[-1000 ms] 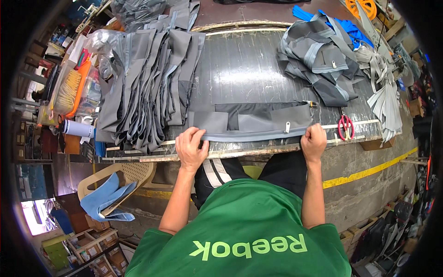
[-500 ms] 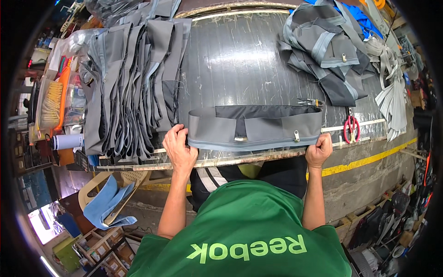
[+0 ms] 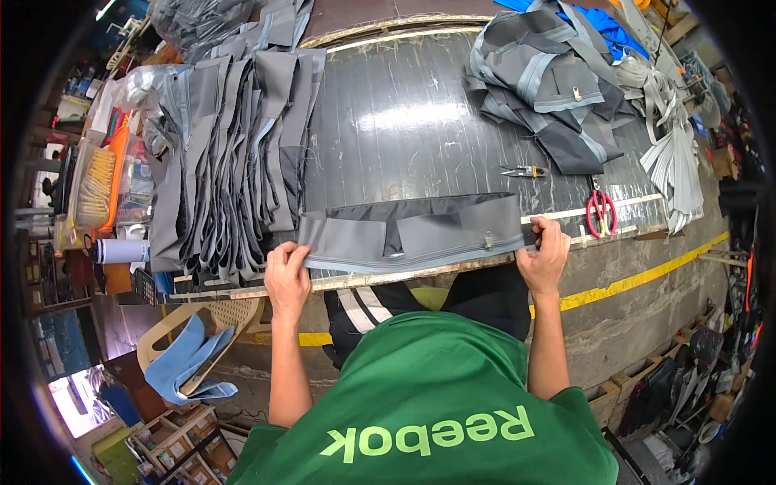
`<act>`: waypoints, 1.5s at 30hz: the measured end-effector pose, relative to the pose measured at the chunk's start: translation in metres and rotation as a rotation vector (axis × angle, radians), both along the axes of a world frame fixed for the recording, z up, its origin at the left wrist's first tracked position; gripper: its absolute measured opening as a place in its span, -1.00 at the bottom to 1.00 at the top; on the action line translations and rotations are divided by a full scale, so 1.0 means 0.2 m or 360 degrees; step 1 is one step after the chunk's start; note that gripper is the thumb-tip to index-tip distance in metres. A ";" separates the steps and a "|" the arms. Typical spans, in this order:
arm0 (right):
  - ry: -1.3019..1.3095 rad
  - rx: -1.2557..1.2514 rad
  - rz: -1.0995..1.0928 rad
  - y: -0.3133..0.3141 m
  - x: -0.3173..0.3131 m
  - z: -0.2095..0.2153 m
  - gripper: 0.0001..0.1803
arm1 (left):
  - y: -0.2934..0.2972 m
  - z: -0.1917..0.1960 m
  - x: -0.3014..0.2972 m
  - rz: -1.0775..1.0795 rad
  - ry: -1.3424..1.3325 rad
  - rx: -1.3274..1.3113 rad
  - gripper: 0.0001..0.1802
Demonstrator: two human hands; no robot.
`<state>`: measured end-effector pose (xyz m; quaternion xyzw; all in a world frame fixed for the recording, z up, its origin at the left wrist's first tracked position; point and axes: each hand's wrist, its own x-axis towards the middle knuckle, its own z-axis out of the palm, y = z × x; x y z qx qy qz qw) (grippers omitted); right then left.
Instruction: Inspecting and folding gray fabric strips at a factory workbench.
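Observation:
A grey fabric band with a zipper (image 3: pixel 428 230) is stretched along the table's near edge, its black lining showing at the top. The zipper runs along its lower border, with a metal zipper pull (image 3: pixel 488 240) close to the right end. My left hand (image 3: pixel 288 279) is closed on the band's left end, pinching the lower corner. At the other end, my right hand (image 3: pixel 545 255) grips the band's right corner between thumb and curled fingers. Parts of the fingertips on both sides are hidden by the fabric or the hands themselves.
A row of similar grey bands (image 3: pixel 234 162) hangs folded at the left. At the right lie a heap of grey zippered pieces (image 3: pixel 558 81), pale strips (image 3: pixel 675 153), thread snips (image 3: pixel 527 171) and red-handled scissors (image 3: pixel 600 217). A beige chair (image 3: pixel 153 327) with blue cloth stands lower left.
Both hands and the band have shifted left along the table edge. The band's front looks flatter and its opening narrower. My right hand's fingers have lifted slightly higher.

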<state>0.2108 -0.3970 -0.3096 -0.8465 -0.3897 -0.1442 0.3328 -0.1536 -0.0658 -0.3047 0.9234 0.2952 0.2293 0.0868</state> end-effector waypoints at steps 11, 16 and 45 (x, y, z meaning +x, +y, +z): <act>0.1132 -0.0055 0.0355 -0.02 0.12 0.27 -0.50 | 0.09 0.33 0.20 0.0027 -0.0325 -0.0664 -0.56; 0.1042 -0.0116 -0.0189 0.22 0.05 0.35 -0.53 | 0.18 0.28 0.43 0.0169 0.0379 -0.0213 -0.64; 0.0951 0.0583 0.0626 0.52 -0.50 0.36 -0.88 | -0.55 0.28 0.65 -0.0094 -0.0773 -0.1658 -0.92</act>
